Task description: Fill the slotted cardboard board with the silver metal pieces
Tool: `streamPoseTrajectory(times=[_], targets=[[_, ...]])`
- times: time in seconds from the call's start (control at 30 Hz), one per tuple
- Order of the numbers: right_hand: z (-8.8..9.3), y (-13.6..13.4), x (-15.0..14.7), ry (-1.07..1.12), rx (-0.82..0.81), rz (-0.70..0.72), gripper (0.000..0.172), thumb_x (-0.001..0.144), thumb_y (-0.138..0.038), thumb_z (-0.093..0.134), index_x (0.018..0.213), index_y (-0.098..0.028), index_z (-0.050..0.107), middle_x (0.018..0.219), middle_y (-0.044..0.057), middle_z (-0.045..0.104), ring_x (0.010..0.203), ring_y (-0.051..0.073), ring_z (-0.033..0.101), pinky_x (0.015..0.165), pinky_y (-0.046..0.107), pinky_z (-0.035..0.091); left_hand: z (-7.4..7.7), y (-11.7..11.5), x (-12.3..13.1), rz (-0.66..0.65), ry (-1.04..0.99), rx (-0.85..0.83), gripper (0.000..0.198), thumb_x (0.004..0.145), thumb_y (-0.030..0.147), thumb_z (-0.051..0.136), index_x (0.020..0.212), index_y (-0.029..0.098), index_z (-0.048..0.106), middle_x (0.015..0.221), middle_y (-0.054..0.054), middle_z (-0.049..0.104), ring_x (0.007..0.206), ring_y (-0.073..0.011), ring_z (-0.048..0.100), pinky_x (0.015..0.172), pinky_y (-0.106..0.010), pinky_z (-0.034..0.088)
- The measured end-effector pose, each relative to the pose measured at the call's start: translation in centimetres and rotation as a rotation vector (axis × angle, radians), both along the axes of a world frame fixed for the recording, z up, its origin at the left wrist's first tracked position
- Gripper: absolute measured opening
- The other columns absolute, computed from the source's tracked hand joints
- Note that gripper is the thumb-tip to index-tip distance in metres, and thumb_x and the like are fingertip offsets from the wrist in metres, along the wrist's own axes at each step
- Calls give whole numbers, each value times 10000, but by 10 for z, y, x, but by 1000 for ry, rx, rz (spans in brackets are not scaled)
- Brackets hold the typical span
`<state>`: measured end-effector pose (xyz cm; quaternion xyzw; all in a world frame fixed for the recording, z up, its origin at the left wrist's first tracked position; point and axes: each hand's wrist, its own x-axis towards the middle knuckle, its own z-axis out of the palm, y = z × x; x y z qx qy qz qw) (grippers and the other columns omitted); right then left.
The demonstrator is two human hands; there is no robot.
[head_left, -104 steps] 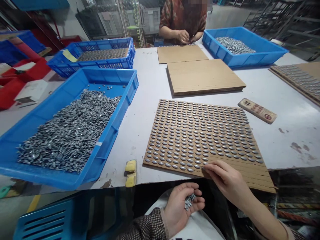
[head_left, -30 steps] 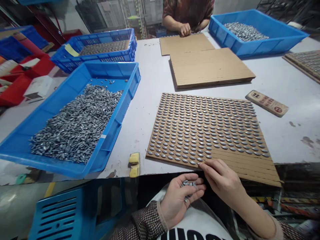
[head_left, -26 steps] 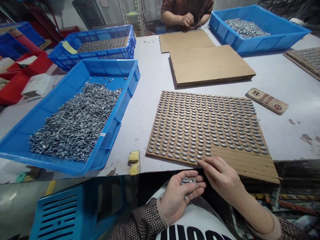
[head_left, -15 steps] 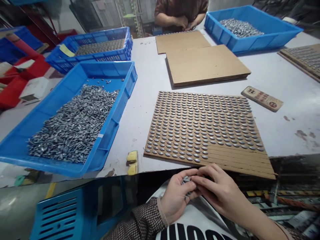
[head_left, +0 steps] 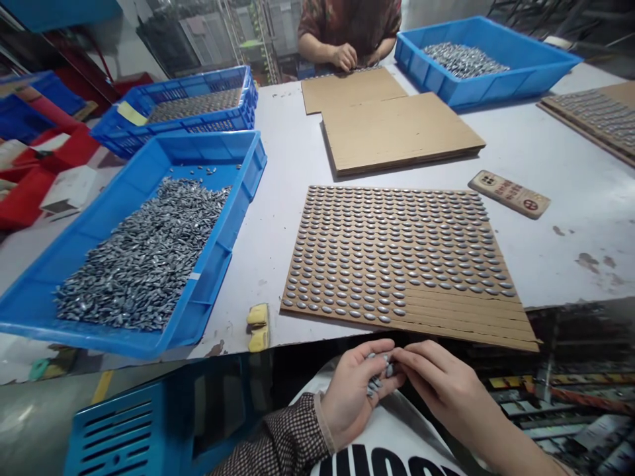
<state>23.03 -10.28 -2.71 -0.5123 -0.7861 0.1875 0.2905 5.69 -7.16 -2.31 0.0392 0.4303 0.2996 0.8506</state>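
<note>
Room: workshop floor (head_left: 30, 410), with metal racks (head_left: 253, 39) standing behind a long white table (head_left: 570, 244).

Left hand (head_left: 354, 383): cupped palm up with the fingers curled, just off the table's near edge, holding a small heap of grey metal pieces (head_left: 378, 373); a checked sleeve (head_left: 278, 436) covers the forearm.

Right hand (head_left: 441, 380): fingers drawn together and reaching across, fingertips (head_left: 399, 360) touching the heap in the left hand. Whether they pinch a single piece, I cannot tell.

Board: slotted cardboard board (head_left: 461, 322), lying flat on the table just beyond both hands.

Done: oval metal pieces (head_left: 387, 251) sit in tight rows across the upper board and along the left part of its lower rows.

Left: bare slots in the lower right corner, where the filled rows stop in a clear step, roughly midway along the lowest rows.

Beside: blue plastic tray (head_left: 218, 264) to the board's left, with a large pile of similar pieces (head_left: 139, 264); yellow sponge (head_left: 258, 327) between tray and board; printed wooden plaque (head_left: 508, 194) to the right.

Beyond: stacked bare cardboard (head_left: 401, 129), then a co-worker's hands (head_left: 344, 57) at the far table edge, near another cardboard sheet (head_left: 352, 89). Second blue tray (head_left: 496, 86) at far right; blue crate (head_left: 198, 122) at far left.

Below: blue plastic stool (head_left: 109, 430) by the left arm.
</note>
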Motion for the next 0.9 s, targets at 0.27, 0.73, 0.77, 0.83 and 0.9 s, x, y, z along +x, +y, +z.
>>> streamPoseTrajectory(times=[0.27,0.73,0.77,0.83,0.9], targets=[[-7,32,17,6,135,-75,226,916,-94,506,1057,-211,638,949,75,656,865,178,616,747,321,531,2,-1,1,-109,10,-13,336,724,63,661,1055,89,614,1067,-175,687,944,-230,687,915,-370,487],[-10,39,15,-190,150,-68,222,912,-91,488,1041,-177,647,938,75,638,832,174,578,724,293,492,2,3,0,-98,-36,-14,244,858,196,551,1058,63,597,982,-176,697,853,-224,703,821,-349,517],[-11,39,15,-191,143,-68,227,917,-96,482,1051,-179,645,941,75,637,840,176,578,731,297,494,3,3,0,-111,-38,-7,237,854,184,551,1057,68,589,977,-174,699,848,-223,705,814,-346,518],[-13,39,14,-192,137,-66,245,926,-93,462,1069,-179,640,951,80,637,866,182,582,750,309,501,4,3,0,-132,-34,11,224,847,179,562,1052,90,565,968,-168,706,836,-221,707,799,-344,519],[-14,39,14,-186,144,-61,260,929,-83,446,1078,-178,637,956,87,639,885,188,588,761,318,509,5,3,0,-135,-19,40,207,846,213,581,1025,117,540,957,-166,713,829,-224,709,778,-341,520]])
